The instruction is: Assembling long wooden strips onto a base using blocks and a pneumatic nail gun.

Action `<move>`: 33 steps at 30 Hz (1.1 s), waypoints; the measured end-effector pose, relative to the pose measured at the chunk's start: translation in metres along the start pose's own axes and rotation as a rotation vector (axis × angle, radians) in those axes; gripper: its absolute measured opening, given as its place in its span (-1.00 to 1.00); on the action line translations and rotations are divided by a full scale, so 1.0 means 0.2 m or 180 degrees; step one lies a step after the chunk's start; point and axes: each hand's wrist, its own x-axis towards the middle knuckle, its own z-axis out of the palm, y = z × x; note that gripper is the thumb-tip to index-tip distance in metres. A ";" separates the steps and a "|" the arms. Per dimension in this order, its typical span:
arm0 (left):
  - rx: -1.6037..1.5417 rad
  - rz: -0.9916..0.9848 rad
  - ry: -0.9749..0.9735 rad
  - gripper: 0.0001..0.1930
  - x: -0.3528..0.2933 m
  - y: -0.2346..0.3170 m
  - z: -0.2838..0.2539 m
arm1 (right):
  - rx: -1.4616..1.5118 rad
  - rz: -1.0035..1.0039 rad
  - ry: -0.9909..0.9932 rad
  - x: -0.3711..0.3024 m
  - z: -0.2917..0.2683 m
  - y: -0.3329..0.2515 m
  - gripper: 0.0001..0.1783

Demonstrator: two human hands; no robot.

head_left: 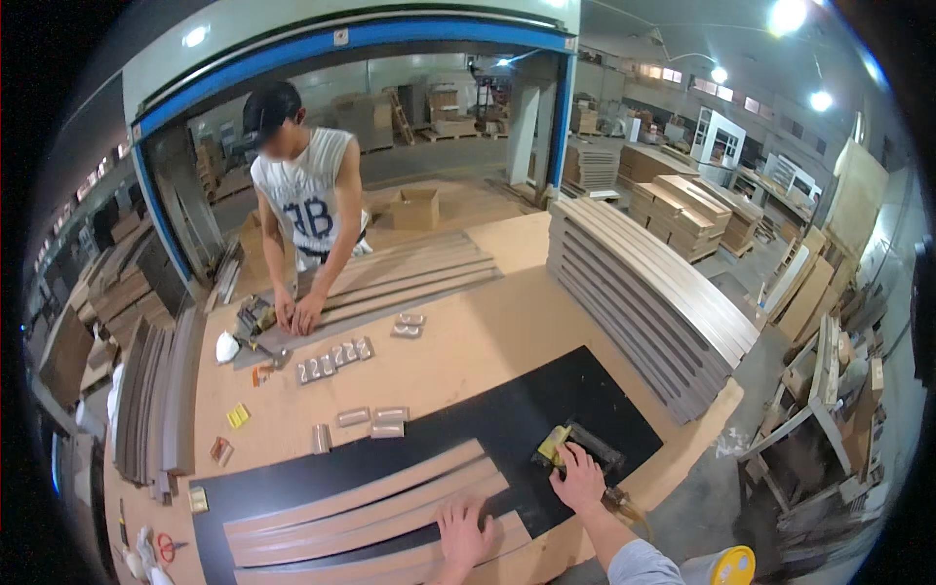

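My left hand (465, 535) lies with fingers spread on a long slatted wooden panel (366, 492), near its right end. The panel's brown strips have dark gaps between them and rest on a black mat (575, 390). To the right, my right hand (581, 480) has its fingers around a yellow-and-black air nail gun (554, 445), which lies on the mat. An air hose (629, 509) runs from the tool toward the table's near edge.
Across the table, a co-worker (307, 195) bends over another slatted panel (414, 283). Small wrapped packs (334, 360) lie mid-table. Tall stacks of slatted panels stand at the right (648, 302) and left (156, 400). Red scissors (168, 547) lie near left; a yellow-lidded bucket (731, 565) stands near right.
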 end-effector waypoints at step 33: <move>0.0309 0.0351 -0.0408 -0.48 -0.24 -0.23 -0.36 | -0.0064 0.0023 -0.0159 0.04 0.05 0.01 -0.31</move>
